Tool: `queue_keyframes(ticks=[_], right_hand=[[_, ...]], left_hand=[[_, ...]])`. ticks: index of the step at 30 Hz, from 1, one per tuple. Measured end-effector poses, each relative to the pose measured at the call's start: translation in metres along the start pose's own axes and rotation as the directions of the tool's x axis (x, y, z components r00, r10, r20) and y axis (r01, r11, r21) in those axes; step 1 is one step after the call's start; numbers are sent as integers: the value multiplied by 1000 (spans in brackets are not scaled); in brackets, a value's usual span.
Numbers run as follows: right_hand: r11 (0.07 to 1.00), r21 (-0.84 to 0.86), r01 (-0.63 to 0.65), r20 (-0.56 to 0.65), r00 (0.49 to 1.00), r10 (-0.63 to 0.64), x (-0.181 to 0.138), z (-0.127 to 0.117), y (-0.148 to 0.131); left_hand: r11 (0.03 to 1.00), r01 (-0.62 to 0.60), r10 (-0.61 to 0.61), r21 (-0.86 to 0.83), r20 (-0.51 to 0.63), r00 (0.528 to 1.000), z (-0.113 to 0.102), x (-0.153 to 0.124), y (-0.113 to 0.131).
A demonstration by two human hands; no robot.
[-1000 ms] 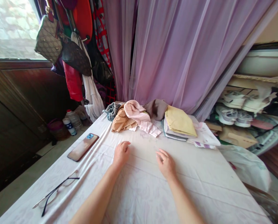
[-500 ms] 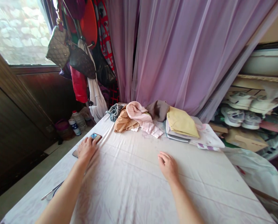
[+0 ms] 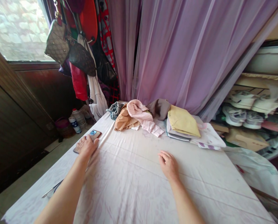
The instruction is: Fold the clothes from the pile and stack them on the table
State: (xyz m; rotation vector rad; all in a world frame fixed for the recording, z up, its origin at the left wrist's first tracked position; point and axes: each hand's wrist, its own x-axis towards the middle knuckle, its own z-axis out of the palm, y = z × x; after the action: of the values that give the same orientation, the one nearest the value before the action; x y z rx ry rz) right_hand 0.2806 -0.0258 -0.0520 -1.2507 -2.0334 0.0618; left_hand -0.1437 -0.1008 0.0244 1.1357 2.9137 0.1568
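My left hand (image 3: 86, 145) lies over a phone (image 3: 94, 134) near the table's left edge. Its fingers rest flat across the phone and the thumb is spread out to the side; the middle of the phone is hidden beneath them. My right hand (image 3: 168, 164) rests on the white patterned cloth (image 3: 134, 174) right of centre, its fingers loosely curled together with nothing in them. Ahead of both hands is a loose heap of clothes: a pink striped garment (image 3: 141, 115), a tan one (image 3: 124, 119) and a grey-brown one (image 3: 159, 109). Beside it sits a folded yellow cloth (image 3: 183, 122) atop a stack.
A thin metal tool (image 3: 49, 190), partly behind my left forearm, lies on the cloth. Bags (image 3: 81, 58) hang at the back left above bottles (image 3: 75, 124) on the floor. A purple curtain (image 3: 167, 56) closes off the back. Shoes (image 3: 234, 115) fill a shelf at right.
My left hand's fingers lie more spread across the phone, with the thumb further out. My right hand stays where it was. The view has shifted slightly.
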Motion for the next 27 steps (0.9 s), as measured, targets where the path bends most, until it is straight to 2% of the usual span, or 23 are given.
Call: queue_keyframes(ticks=[5, 9, 11, 13, 14, 15, 17, 18, 19, 20, 21, 23, 27], right_hand=[[1000, 12, -26, 3, 1000, 26, 1, 0, -2], [999, 29, -32, 1, 999, 32, 2, -1, -4], [998, 41, -37, -1, 999, 37, 2, -1, -4], [998, 45, -43, -2, 999, 43, 2, -1, -4], [998, 44, -44, -2, 999, 45, 2, -1, -4], [998, 41, -45, -3, 999, 45, 2, 0, -3], [999, 32, -44, -2, 999, 44, 2, 0, -3], [999, 27, -43, -2, 999, 43, 2, 0, -2], [999, 23, -41, -1, 999, 41, 2, 0, -3], [999, 22, -38, 0, 999, 38, 2, 0, -3], [999, 23, -35, -1, 999, 35, 2, -1, -3], [999, 32, -29, 1, 1000, 29, 2, -1, -4], [998, 51, -21, -2, 1000, 21, 3, -2, -5]], left_hand=[[1000, -24, 24, -6, 1, 1000, -9, 7, 0], [997, -70, 70, -25, -25, 997, -25, 10, 1], [989, -95, 89, -111, -55, 994, -35, 10, 9], [938, -129, 120, -321, -46, 992, -41, 7, 22], [866, -124, 134, -484, -14, 991, -43, 4, 29], [741, -88, 148, -665, 34, 988, -43, 0, 37], [341, 127, 211, -931, 207, 955, -40, -11, 52], [125, 252, 275, -960, 278, 920, -37, -17, 57], [-51, 359, 363, -932, 318, 876, -33, -23, 62], [-169, 446, 441, -879, 338, 832, -29, -29, 65], [-245, 513, 504, -823, 344, 792, -24, -35, 67], [-323, 595, 590, -736, 335, 735, -16, -44, 68], [-400, 648, 657, -648, 290, 696, -3, -54, 65]])
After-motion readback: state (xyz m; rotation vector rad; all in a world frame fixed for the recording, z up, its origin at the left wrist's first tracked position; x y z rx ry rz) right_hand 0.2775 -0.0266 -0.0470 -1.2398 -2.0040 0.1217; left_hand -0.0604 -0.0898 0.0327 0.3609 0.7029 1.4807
